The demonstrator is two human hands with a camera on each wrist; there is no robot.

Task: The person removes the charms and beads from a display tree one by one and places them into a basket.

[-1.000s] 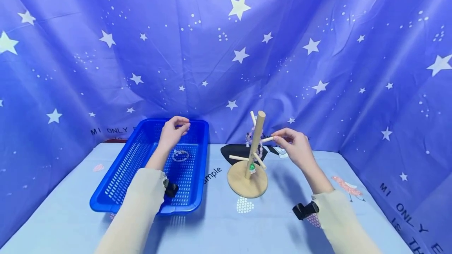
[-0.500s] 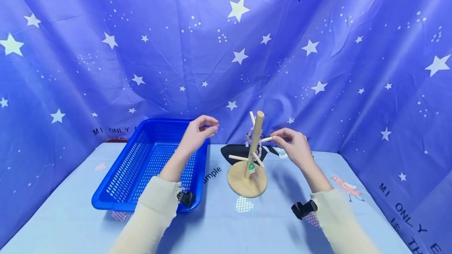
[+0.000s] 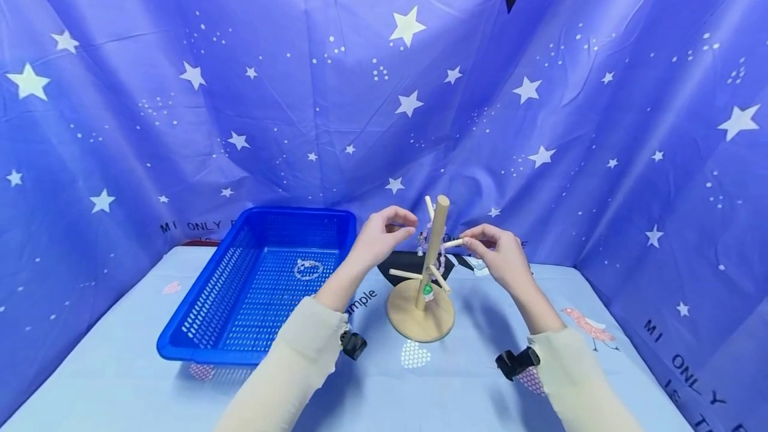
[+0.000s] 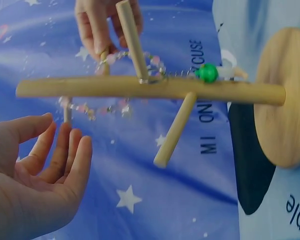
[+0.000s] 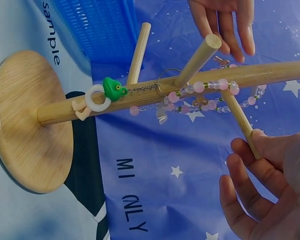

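A wooden peg stand (image 3: 437,239) with a round base stands upright on the table. My right hand (image 3: 498,249) pinches the tip of its right-hand peg (image 5: 241,119) between thumb and forefinger. On that peg hangs a bracelet of pink and clear beads (image 5: 223,84). Close to the stand's left side, my left hand (image 3: 387,235) has loosely bent fingers and holds nothing. In the left wrist view its fingertips are right by a rear peg (image 4: 67,114), where another beaded bracelet (image 4: 105,109) hangs. A keychain with a green frog charm (image 5: 113,89) dangles from the front peg (image 5: 200,59).
A blue plastic basket (image 3: 210,352) stands left of the stand, with one pale beaded bracelet (image 3: 309,269) lying inside. The light-blue printed tablecloth (image 3: 456,385) covers the table. A starry blue curtain (image 3: 360,105) encloses the back and sides.
My left hand has moved right, from over the basket to the stand's left side. The right hand keeps its pinch on the peg, nearly still. The view has tilted slightly.
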